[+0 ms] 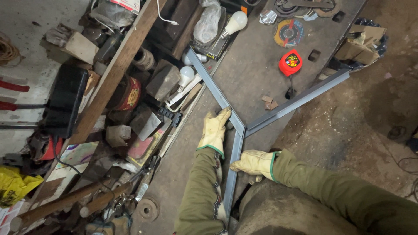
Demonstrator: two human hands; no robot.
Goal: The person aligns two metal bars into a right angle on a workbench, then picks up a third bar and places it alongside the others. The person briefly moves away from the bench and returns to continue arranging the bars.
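Three grey metal bars meet in a Y on the steel workbench (252,65), joined at a junction (241,129). My left hand (214,129), in a pale yellow work glove, lies flat on the bench just left of the junction, fingertips touching the bar that runs up-left (208,78). My right hand (254,163), gloved the same way, presses down on the lower bar (234,165) near the bench edge. A third bar (300,99) stretches up-right past the bench edge. Both sleeves are olive green.
A red tape measure (290,62) and a grinding disc (287,32) lie on the bench's far side. White light bulbs (186,75), blocks, a red can (130,93) and a long wooden plank (115,72) crowd the left. Wooden handles (65,202) lie lower left. Dirt floor to the right.
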